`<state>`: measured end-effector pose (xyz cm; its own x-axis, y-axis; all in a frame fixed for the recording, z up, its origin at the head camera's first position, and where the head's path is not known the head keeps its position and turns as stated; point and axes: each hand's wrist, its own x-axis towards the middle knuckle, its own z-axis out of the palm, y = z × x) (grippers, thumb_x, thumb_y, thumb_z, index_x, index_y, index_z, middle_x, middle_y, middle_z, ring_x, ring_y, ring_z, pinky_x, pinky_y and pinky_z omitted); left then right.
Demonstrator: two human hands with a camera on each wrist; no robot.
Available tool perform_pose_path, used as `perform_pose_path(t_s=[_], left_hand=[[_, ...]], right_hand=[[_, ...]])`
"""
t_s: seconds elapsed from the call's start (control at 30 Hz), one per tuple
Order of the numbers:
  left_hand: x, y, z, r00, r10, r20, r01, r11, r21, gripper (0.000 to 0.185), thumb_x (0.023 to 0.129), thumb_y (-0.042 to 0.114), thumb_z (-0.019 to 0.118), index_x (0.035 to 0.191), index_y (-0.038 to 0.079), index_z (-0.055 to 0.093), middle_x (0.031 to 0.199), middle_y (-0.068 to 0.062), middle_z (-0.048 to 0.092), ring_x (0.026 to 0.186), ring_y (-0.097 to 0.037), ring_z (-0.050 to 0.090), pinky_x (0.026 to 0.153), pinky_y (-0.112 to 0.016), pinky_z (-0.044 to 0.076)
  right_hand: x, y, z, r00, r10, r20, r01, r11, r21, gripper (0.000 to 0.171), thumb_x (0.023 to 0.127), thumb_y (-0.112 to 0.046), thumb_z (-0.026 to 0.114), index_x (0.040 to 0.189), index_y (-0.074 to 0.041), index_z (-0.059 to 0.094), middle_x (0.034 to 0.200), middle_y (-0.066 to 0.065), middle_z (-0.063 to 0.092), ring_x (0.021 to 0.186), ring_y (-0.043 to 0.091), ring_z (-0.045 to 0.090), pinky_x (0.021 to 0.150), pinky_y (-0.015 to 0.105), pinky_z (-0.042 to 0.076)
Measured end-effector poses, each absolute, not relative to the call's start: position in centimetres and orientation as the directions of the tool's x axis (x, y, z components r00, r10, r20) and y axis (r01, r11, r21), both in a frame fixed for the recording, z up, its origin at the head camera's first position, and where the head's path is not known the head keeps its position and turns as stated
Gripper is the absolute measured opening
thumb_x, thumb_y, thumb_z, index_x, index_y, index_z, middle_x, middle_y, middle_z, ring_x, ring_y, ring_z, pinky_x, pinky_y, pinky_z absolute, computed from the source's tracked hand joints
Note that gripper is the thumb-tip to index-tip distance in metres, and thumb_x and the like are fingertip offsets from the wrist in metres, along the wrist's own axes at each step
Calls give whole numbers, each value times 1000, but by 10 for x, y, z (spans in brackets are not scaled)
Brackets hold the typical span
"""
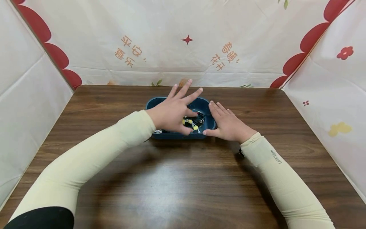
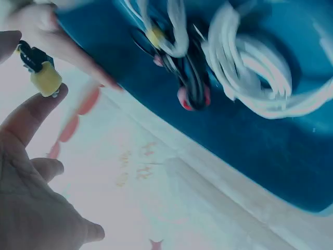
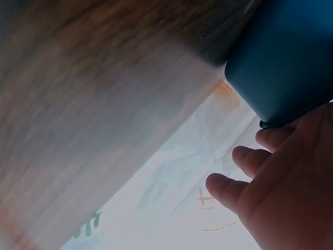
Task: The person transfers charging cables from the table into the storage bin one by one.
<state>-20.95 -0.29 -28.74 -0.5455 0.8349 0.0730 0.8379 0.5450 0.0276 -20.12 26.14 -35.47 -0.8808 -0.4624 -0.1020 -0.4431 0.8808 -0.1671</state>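
A dark blue bin [image 1: 177, 136] stands near the back of the table with cables inside. Over it my left hand [image 1: 171, 113] spreads three fingers, while its thumb and index finger pinch a small yellow-and-black piece [image 2: 46, 78]. In the left wrist view a coiled white cable [image 2: 260, 78] lies in the bin beside a black cable [image 2: 195, 86] with red ends. Small yellow connectors [image 1: 195, 128] show below the left hand. My right hand [image 1: 228, 125] rests against the bin's right end, fingers extended along its rim and thumb toward the near corner.
The brown wooden table [image 1: 171, 178] is bounded at the back by a white printed cloth [image 1: 160, 31], with more white cloth [image 1: 337, 95] along the sides. Pale sleeves cover both forearms.
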Motion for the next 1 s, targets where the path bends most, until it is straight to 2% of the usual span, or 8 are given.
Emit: perform_pose_path(t_s=[0.1, 0.27, 0.4, 0.6, 0.8, 1.0], left_hand=[[-226, 7, -288, -565, 825, 30, 825, 565, 18, 59, 81, 63, 70, 128, 28, 69, 167, -2, 0, 144, -28, -32, 114, -61, -8], [-240, 24, -298, -560, 826, -64, 828, 560, -8, 56, 82, 61, 70, 129, 30, 68, 167, -2, -3, 144, -29, -31, 114, -60, -8], [-243, 33, -307, -572, 810, -132, 819, 573, -31, 57, 84, 62, 68, 132, 32, 66, 166, -1, -7, 142, -28, -34, 115, -60, -9], [-242, 35, -311, -612, 769, -182, 789, 610, -77, 64, 89, 66, 59, 143, 32, 55, 166, -6, -7, 146, -34, -26, 115, -62, -3], [-232, 6, -292, -671, 730, -128, 739, 674, -28, 72, 91, 65, 57, 151, 29, 44, 166, -5, -10, 145, -30, -28, 115, -61, -4], [-227, -54, -281, -741, 672, -3, 671, 740, 40, 79, 92, 66, 53, 157, 26, 32, 165, -4, -10, 146, -30, -24, 113, -61, -9]], right_hand=[[-200, 260, -357, -879, -465, -101, -444, 878, -180, 108, 89, -67, 57, 159, -3, 4, 166, 12, 2, 151, 36, 2, 114, 64, 14], [-198, 257, -358, -875, -473, -106, -449, 873, -191, 110, 89, -70, 55, 159, -3, 4, 166, 12, 1, 151, 35, 2, 113, 65, 14], [-198, 254, -357, -871, -481, -104, -457, 869, -190, 111, 88, -73, 53, 159, -3, 4, 166, 12, 0, 151, 36, 1, 113, 66, 14], [-202, 250, -358, -864, -494, -102, -468, 861, -201, 109, 90, -70, 54, 159, -6, 1, 166, 11, -2, 151, 34, 0, 113, 65, 13], [-202, 253, -360, -871, -478, -112, -450, 869, -208, 108, 90, -66, 57, 159, -5, 2, 166, 12, 0, 151, 33, 0, 114, 63, 13], [-199, 260, -343, -883, -459, -93, -442, 883, -159, 109, 88, -70, 57, 159, -2, 10, 165, 16, 3, 151, 35, 1, 115, 62, 13]])
